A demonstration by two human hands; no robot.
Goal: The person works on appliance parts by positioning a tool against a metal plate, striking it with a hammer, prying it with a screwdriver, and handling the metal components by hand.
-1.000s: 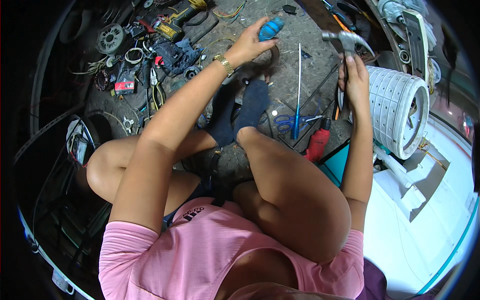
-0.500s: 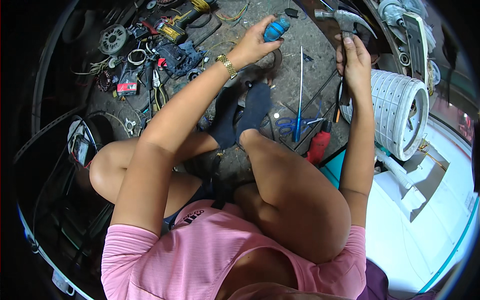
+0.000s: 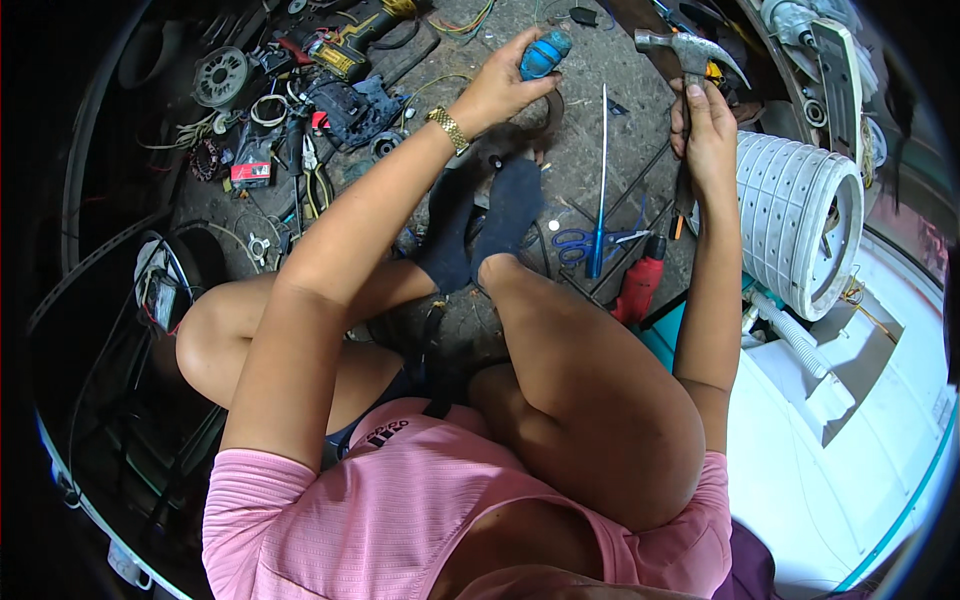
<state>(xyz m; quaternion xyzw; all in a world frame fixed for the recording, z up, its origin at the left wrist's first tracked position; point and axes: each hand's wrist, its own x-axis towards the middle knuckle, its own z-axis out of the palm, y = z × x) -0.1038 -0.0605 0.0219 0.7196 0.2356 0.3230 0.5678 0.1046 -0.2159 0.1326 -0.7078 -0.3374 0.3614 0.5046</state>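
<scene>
Both grips loaded on my feed. Left hand [image 3: 510,88]: fingers closed round the near end of a blue lump [image 3: 543,56], far end sticking out past thumb and fingers. Can't ID the lump. Its long axis slants away from me and to the right. Can't tell if it touches the floor [image 3: 565,105] under it.

Right hand [image 3: 708,128]: clamped on the hammer [image 3: 692,52] handle just below the head. Handle runs back toward me, tail end down along the wrist side.

Key relation: lump sits left of the hammer head, roughly level with it in the view, well apart. Striking face points left, at the lump's side; claw points right, away. So the head lies crosswise to its handle and faces the lump. Left hand has the lump; right is the far one.

In the gap, nearer me: long screwdriver [image 3: 596,252] on the floor, shaft pointing away, blue handle overlapping the blue scissors [image 3: 572,247]. Dark curved piece [image 3: 552,120] just below the left hand, by the socked feet [image 3: 510,205]. White perforated drum [image 3: 785,215] right beside the right forearm.
</scene>
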